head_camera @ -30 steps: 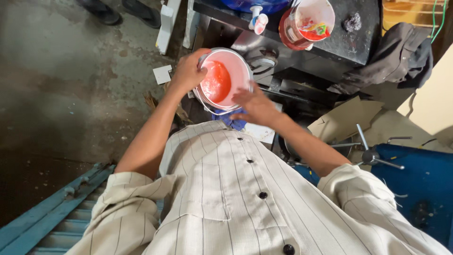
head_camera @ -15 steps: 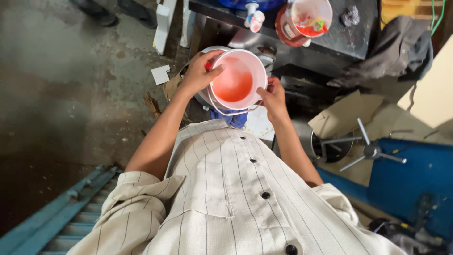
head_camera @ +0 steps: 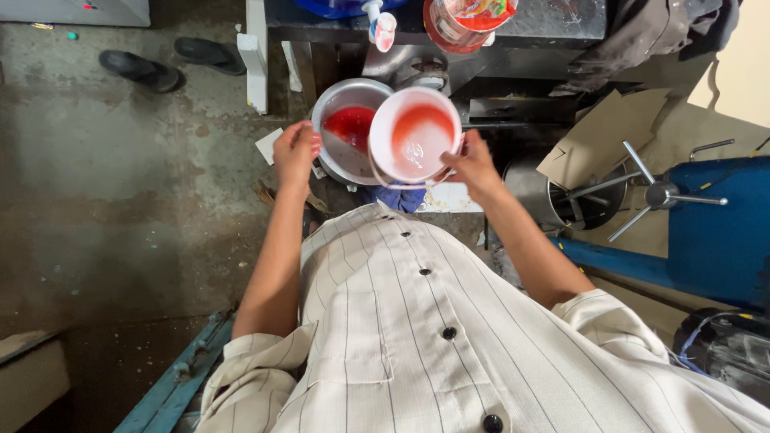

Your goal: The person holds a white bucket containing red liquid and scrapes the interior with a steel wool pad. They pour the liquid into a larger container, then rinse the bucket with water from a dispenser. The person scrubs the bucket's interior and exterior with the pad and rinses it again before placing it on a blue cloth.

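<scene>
- The white bucket (head_camera: 415, 136) has moved to the right. A second ago it sat over the metal pot (head_camera: 346, 128) and covered it; now the pot shows beside it, on its left.
- The left hand (head_camera: 295, 150) has left the bucket's rim. It is now lower, at the left edge of the metal pot.
- The right hand (head_camera: 473, 163) has moved from the bucket's near edge to its right side.
- Red liquid (head_camera: 350, 125) is now seen inside the pot, where earlier none was visible.
- The bucket held much red liquid before; now mostly a pale bottom shows, with a red smear on the far wall.
</scene>
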